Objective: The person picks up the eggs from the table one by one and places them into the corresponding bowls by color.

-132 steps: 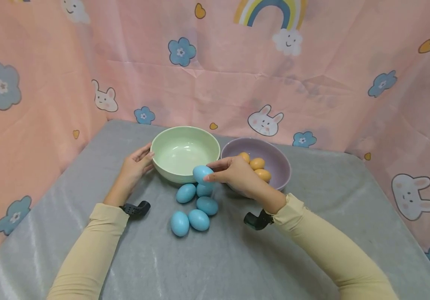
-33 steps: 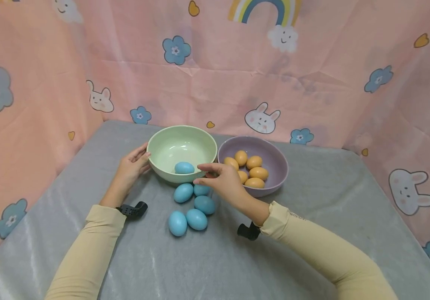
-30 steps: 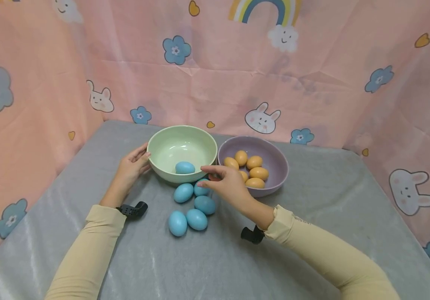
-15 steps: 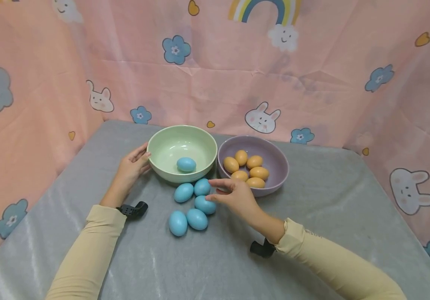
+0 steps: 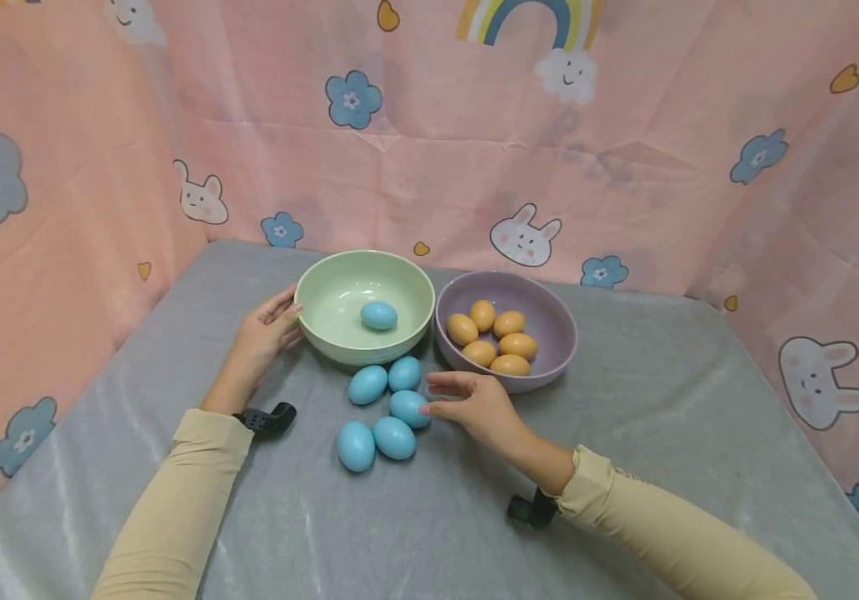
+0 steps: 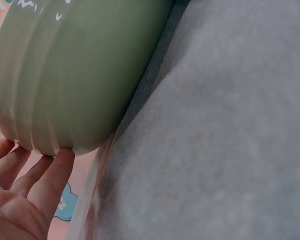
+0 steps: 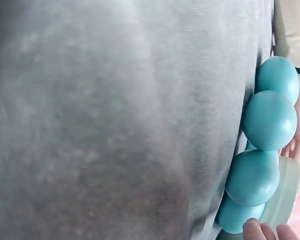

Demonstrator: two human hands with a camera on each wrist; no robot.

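Observation:
My left hand [image 5: 262, 333] touches the left side of the light green bowl [image 5: 332, 333]. Its fingertips [image 6: 65, 156] rest against the bowl's outer wall in the left wrist view. One blue egg [image 5: 379, 315] lies inside that bowl. Several more blue eggs are grouped on the table in front of it. My right hand [image 5: 481, 408] is just right of this group, thumb and fingers spread apart and holding nothing. The thumb tip overlaps the edge of the nearest blue egg [image 5: 408, 408]. In the right wrist view its fingers [image 7: 254, 230] show beside a row of blue eggs [image 7: 252, 177].
A purple bowl [image 5: 560, 333] with several yellow eggs [image 5: 517, 346] stands right of the green one, behind my right hand. Grey cloth covers the table [image 5: 661, 375]. A pink patterned curtain [image 5: 429, 167] hangs around the back and sides.
The right hand let go of a blue egg, which has rolled deeper into the green bowl. That hand has since drawn back right and toward me, beside the egg group. The left hand stays put.

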